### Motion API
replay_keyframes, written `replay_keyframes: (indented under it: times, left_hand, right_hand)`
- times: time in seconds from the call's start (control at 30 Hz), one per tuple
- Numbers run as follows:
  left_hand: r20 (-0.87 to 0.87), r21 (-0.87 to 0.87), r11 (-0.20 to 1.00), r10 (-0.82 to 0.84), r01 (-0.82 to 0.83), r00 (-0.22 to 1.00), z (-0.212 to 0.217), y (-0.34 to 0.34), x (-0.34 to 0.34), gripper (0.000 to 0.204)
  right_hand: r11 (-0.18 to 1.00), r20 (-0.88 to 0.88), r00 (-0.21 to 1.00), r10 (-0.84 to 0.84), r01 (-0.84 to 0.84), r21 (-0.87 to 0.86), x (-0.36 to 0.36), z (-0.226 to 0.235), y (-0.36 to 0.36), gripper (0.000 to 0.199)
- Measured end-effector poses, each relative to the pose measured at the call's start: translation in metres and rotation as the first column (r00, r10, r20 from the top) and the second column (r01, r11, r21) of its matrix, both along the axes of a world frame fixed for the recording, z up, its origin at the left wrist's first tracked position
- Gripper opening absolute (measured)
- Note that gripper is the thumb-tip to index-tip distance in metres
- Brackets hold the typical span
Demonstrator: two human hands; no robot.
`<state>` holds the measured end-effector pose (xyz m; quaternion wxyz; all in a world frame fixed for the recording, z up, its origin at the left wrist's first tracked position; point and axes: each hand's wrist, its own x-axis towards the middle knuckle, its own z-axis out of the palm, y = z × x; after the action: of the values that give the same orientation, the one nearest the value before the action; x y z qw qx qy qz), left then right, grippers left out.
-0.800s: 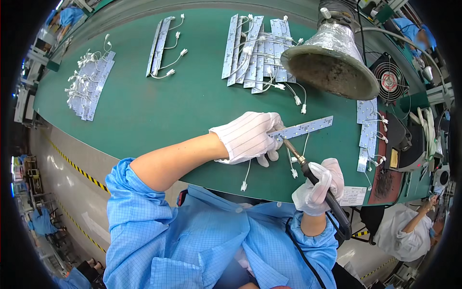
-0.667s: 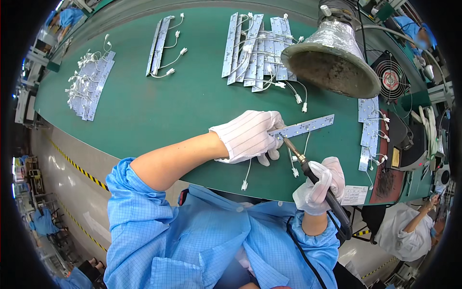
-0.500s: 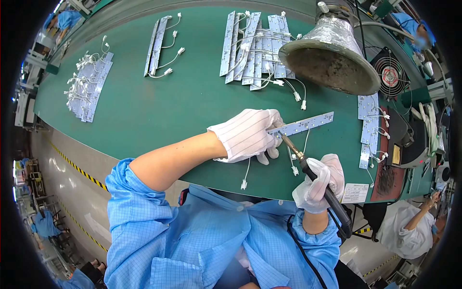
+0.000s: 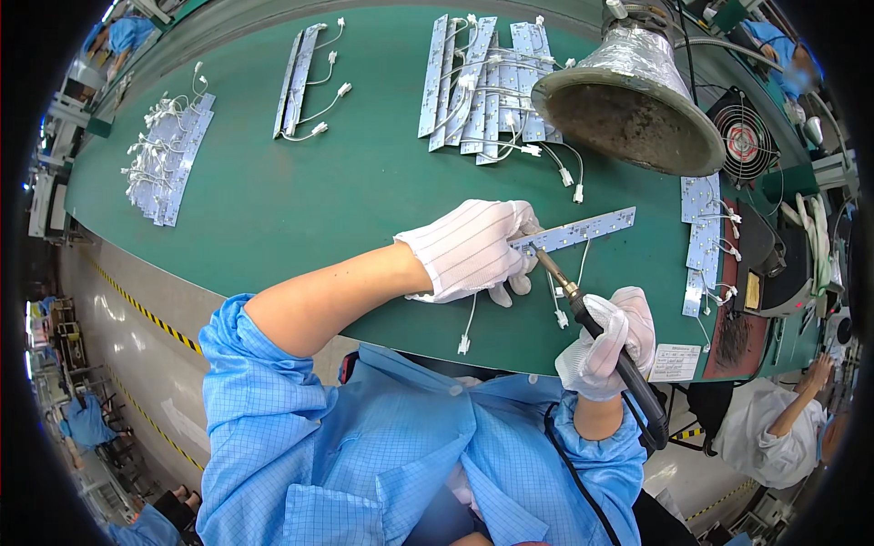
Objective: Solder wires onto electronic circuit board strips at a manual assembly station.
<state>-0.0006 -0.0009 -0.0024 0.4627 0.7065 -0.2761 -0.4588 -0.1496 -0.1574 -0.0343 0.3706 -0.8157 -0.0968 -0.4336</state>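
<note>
While the left hand [image 4: 478,253] grips one end of a light strip [image 4: 583,230] in its fingers over the green bench [image 4: 346,200], the right hand [image 4: 592,358] has its fingers closed around a soldering iron [image 4: 584,312], its tip at the strip near the left hand.

On counter [image 4: 364,182]: strip cluster [image 4: 187,155] laid at upper left, strip pair [image 4: 295,86] to its right, strip stack [image 4: 473,86] at upper centre. Hood [image 4: 628,123] set right of stack, fan [image 4: 745,139] farther right. Held strip [image 4: 587,230] positioned below stack.
</note>
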Motion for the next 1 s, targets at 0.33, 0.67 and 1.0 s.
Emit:
replay_keyframes:
  times: [0.33, 0.67, 1.0]
  left_hand:
    - [-0.092, 0.031, 0.999, 0.021, -0.018, 0.996, 0.002, -0.002, 0.003, 0.025]
    - [-0.056, 0.027, 0.999, 0.025, -0.023, 0.998, 0.0, -0.002, 0.002, 0.023]
    - [-0.065, 0.016, 1.0, 0.025, -0.024, 0.998, -0.003, -0.002, 0.003, 0.024]
  right_hand:
    - [0.996, 0.04, 0.997, -0.064, 0.067, -0.057, -0.005, -0.003, -0.004, 0.008]
    - [1.0, -0.008, 1.0, -0.001, 0.001, 0.007, -0.005, -0.002, -0.003, 0.009]
    - [1.0, 0.012, 1.0, 0.0, 0.0, -0.01, -0.004, -0.002, -0.002, 0.008]
